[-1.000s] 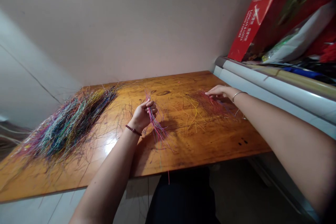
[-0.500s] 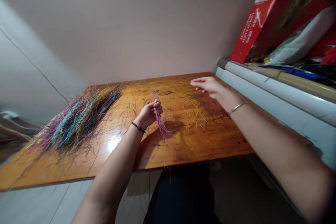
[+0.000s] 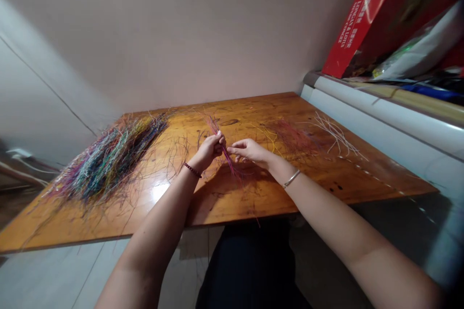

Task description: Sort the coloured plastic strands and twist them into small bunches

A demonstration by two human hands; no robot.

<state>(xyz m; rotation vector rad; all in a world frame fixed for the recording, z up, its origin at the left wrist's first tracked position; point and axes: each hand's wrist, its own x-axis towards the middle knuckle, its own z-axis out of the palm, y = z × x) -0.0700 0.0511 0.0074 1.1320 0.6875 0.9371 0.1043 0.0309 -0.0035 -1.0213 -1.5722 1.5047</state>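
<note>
My left hand (image 3: 213,147) is wrapped round a bundle of thin coloured wires (image 3: 229,163), mostly pink, purple and red. Their ends fan out above the fist and hang below it over the table. Close beside it, my right hand (image 3: 248,150) has thumb and fingers pinched together at the strands just under the left fist. Which strands lie between those fingertips is too fine to make out. Behind the right hand lie some yellow wires (image 3: 267,134), partly hidden by it, and a loose patch of red wires (image 3: 293,136).
A large heap of mixed coloured wires (image 3: 112,159) covers the left of the wooden table (image 3: 224,210). White wires (image 3: 339,136) lie at the right, and dark strands (image 3: 177,147) are scattered left of centre. A red box (image 3: 357,21) stands on the white surface at the right.
My right hand has come from above the red wires leftward and toward me, to the bundle in my left hand. The white wires and more of the red patch now show.
</note>
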